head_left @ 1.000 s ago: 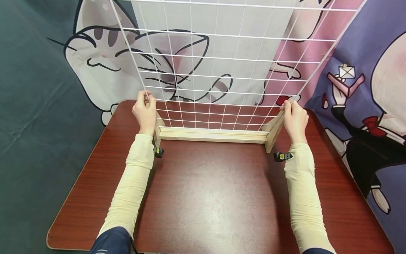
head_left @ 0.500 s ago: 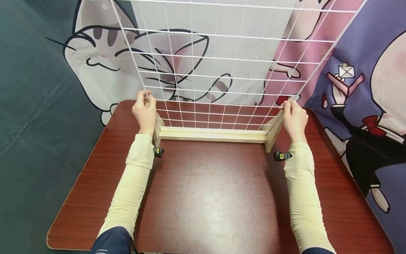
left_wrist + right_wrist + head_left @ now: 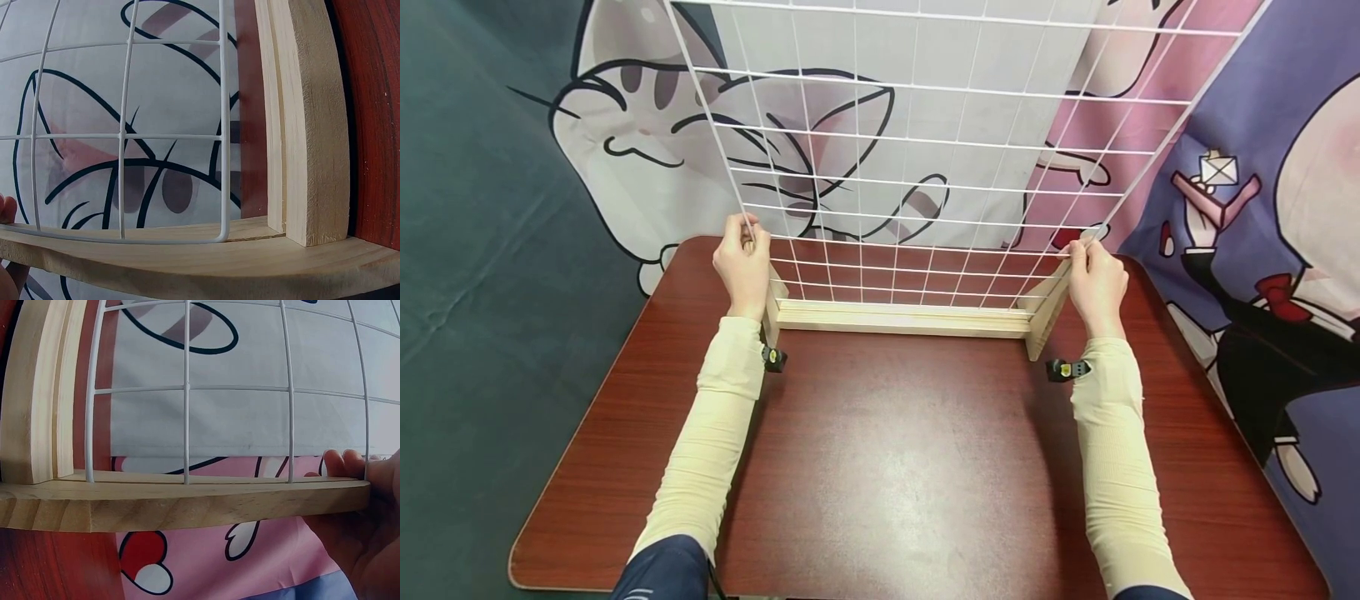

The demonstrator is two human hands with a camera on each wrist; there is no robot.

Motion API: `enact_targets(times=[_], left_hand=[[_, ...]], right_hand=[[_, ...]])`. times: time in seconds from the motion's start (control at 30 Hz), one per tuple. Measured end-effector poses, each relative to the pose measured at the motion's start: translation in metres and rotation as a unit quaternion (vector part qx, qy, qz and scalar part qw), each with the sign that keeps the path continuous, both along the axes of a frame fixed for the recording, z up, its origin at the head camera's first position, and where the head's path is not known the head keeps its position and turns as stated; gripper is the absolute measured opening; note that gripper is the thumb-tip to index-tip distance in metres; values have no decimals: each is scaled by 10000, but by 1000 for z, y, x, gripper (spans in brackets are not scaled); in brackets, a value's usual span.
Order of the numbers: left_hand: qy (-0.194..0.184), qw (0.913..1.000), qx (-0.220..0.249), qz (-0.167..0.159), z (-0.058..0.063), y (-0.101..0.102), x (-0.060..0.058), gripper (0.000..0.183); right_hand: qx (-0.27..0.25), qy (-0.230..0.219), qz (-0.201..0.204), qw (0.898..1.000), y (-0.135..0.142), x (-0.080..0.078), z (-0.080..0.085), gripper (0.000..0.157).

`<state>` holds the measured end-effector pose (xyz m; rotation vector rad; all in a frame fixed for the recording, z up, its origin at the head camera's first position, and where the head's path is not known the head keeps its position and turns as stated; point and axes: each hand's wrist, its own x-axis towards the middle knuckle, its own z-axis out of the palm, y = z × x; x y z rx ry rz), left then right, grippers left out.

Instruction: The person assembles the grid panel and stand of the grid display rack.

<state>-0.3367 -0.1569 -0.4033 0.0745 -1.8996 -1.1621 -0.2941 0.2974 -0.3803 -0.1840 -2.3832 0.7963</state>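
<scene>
A white wire grid panel (image 3: 925,150) stands upright between the two side pieces of a pale wooden stand, the left side piece (image 3: 187,265) and the right side piece (image 3: 219,503). My left hand (image 3: 742,267) pinches the panel's left edge at the top of the left side piece. At the opposite edge, my right hand (image 3: 1097,283) grips the wire by the end of the right side piece. Both wrist views show a gap between the panel's bottom wire (image 3: 224,125) and the grooved wooden crossbar (image 3: 902,318).
The stand sits towards the back of a reddish-brown table (image 3: 910,458) with rounded corners. Behind it hangs a cloth backdrop (image 3: 647,183) printed with cartoon figures, and on the left a dark green surface (image 3: 467,333).
The panel's upper wires have shifted slightly down in the head view, most at the top, and its right side has dipped a little. Both hands keep nearly the same places and hold.
</scene>
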Motion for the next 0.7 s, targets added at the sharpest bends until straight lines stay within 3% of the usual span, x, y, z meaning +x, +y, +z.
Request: enact_targets(times=[0.7], left_hand=[[139,9999,-62,-62,-6,-1,-3,18]], right_hand=[[-8,56,-5,10000,1,0,-3,33]])
